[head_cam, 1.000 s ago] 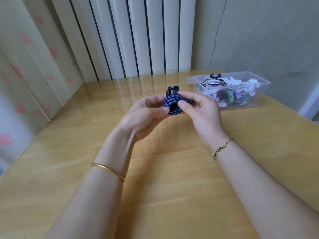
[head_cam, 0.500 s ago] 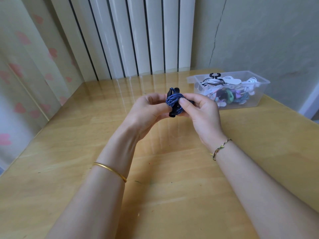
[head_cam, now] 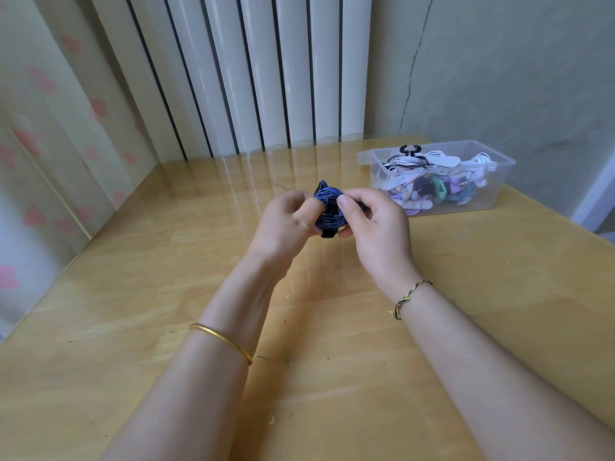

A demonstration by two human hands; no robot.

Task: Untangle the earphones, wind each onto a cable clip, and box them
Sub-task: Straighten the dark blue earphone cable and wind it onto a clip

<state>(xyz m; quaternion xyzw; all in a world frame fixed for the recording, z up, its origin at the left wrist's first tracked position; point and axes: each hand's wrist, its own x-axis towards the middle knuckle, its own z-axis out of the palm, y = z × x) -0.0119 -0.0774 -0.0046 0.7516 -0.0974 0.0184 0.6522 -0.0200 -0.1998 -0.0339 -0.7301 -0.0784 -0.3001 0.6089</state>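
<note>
A rounded bundle of glossy blue earphone cable point(head_cam: 327, 207), wound on a black clip point(head_cam: 327, 233), is pinched between the left hand point(head_cam: 286, 224) and right hand point(head_cam: 372, 224) above the glossy wooden tabletop point(head_cam: 166, 294).

A glossy, pale wooden worktop point(head_cam: 133, 327) is seen filling the lower part of the view, and the panels behind are reflected in its far end. A few small dark specks point(head_cam: 263, 358) are scattered on it. White vertical panels point(head_cam: 266, 78), separated by dark gaps, are set behind its far edge. A cream curtain point(head_cam: 50, 128) printed with pink shapes is hung at the left. A grey-green wall point(head_cam: 515, 78) is seen at the right, marked by a long crack point(head_cam: 411, 71). A gold bangle point(head_cam: 221, 339) and a braided bracelet point(head_cam: 411, 294) are worn on the wrists.
</note>
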